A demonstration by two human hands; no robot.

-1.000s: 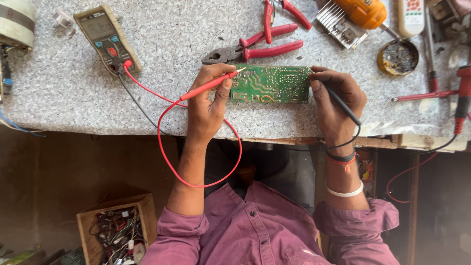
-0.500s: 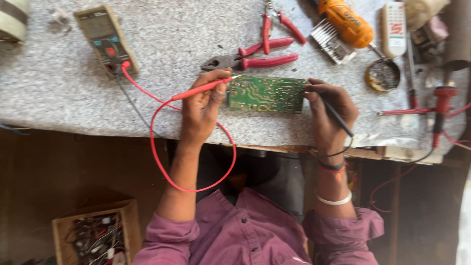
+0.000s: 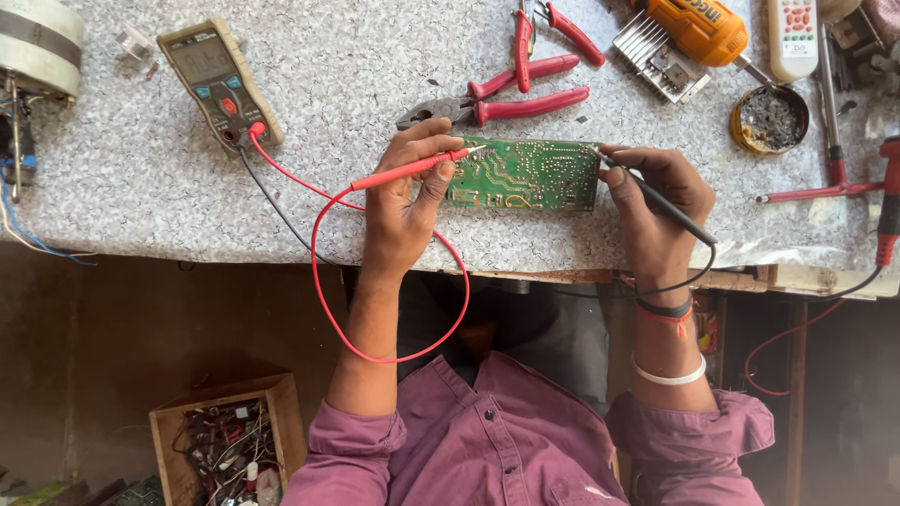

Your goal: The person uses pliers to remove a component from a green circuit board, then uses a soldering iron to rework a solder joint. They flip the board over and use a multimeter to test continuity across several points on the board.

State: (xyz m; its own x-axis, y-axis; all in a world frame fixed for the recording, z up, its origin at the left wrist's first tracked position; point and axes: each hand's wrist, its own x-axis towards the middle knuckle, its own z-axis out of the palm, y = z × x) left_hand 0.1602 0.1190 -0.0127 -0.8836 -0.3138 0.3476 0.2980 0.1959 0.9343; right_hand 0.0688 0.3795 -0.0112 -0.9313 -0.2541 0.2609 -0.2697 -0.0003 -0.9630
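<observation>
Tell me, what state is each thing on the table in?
left hand, gripping the red probe
right hand, gripping the black probe
circuit board, flat on the table, a probe tip at each end
multimeter, lying face up, leads plugged in
red pliers, lying shut
round tin, open

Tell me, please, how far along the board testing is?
Done: the leads are plugged into the multimeter. In hand: the left hand sets the red probe on the green board's left end, the right hand the black probe on its right end. Left: unclear; the display is unreadable.
</observation>
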